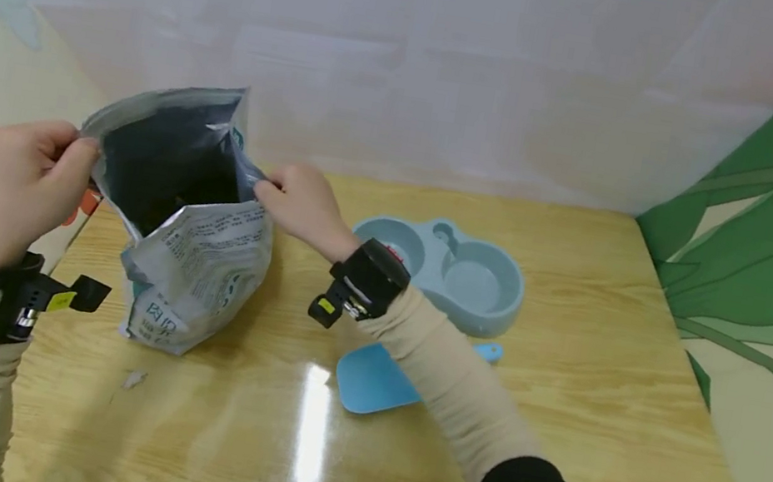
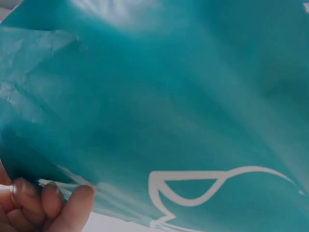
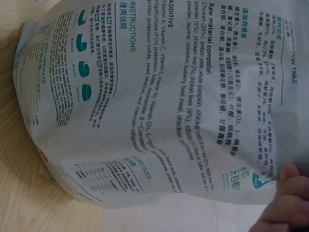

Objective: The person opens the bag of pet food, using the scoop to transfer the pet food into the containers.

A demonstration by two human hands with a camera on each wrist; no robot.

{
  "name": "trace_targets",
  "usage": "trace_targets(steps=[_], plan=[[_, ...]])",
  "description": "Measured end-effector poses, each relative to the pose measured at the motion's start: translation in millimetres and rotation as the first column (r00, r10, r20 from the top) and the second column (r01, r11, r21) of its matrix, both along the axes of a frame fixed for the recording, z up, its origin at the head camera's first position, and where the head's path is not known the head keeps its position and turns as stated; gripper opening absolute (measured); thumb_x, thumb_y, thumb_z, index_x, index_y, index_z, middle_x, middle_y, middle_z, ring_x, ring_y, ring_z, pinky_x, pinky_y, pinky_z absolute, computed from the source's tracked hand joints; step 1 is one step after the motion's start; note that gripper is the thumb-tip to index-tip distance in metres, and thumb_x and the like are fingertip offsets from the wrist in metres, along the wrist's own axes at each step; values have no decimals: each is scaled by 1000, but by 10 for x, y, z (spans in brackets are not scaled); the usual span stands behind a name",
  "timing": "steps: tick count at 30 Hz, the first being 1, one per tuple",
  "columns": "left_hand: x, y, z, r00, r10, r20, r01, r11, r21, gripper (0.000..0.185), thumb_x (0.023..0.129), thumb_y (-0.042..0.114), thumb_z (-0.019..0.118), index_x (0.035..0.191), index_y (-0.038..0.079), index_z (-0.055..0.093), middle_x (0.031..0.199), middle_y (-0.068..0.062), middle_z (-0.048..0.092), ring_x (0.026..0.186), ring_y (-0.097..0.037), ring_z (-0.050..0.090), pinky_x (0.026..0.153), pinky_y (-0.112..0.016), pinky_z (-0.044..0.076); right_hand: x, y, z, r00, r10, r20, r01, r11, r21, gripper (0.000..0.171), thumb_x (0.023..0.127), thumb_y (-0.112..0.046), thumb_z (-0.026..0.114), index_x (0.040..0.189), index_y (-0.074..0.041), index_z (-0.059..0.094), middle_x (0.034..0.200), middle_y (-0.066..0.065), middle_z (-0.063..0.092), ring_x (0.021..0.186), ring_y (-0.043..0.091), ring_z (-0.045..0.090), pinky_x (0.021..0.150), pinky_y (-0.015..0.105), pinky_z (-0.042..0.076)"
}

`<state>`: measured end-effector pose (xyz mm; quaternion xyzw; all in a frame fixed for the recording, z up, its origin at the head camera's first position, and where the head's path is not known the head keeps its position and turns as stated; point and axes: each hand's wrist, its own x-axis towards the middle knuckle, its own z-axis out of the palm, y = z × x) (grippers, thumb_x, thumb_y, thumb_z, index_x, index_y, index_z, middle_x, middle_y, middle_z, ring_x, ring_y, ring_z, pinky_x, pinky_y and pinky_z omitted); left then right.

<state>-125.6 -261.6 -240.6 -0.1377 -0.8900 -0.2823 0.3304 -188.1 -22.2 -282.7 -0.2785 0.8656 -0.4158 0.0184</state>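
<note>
A large foil pet food bag [image 1: 200, 270] stands on the table at the left, its mouth spread wide and its silver inside dark toward the bottom. My left hand [image 1: 32, 176] pinches the left edge of the mouth between thumb and fingers. On the opposite side, my right hand [image 1: 304, 207] pinches the right edge. In the left wrist view the bag's teal face [image 2: 145, 106] fills the picture, with left fingers [image 2: 72, 208] at its edge. Printed feeding text covers the white side [image 3: 135, 96] in the right wrist view, where right fingers [image 3: 289, 198] hold the rim.
A blue-grey double pet bowl [image 1: 485, 286] sits behind my right forearm. Partly under that forearm in view lies a blue scoop [image 1: 376, 378]. A small pale scrap [image 1: 134, 379] lies on the wooden table [image 1: 590, 442] near the bag. A white sheet [image 1: 458, 75] hangs behind.
</note>
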Motion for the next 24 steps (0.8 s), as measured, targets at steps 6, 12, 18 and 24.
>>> trace_targets(steps=[6,12,18,24], plan=[[14,102,-9,997,-76,-20,76,997,-17,38,83,3,46,46,6,37,43,3,27,36,-3,18,39,-20,14,52,181,-16,1000,-10,14,10,999,37,38,91,-13,43,55,-13,32,53,1,28,50,14,23,52,25,21],[21,208,-22,989,-142,28,143,989,-38,36,83,1,46,49,9,37,45,5,24,36,-4,15,37,-22,13,107,341,-85,1000,-24,18,23,998,52,37,93,-14,40,58,-13,30,57,2,27,55,15,19,58,28,20],[25,289,-26,980,-195,51,197,980,-42,32,83,2,47,52,7,41,46,5,27,37,-2,19,37,-20,16,151,435,-154,999,-31,16,30,999,13,38,93,-13,40,58,-14,27,57,1,23,56,15,15,59,29,18],[60,363,-34,973,-220,73,224,973,-60,30,83,3,49,54,7,43,46,4,28,39,-3,22,39,-21,17,194,520,-257,1000,-9,10,9,1000,-21,39,94,-11,40,58,-14,26,58,1,22,57,15,14,61,31,18]])
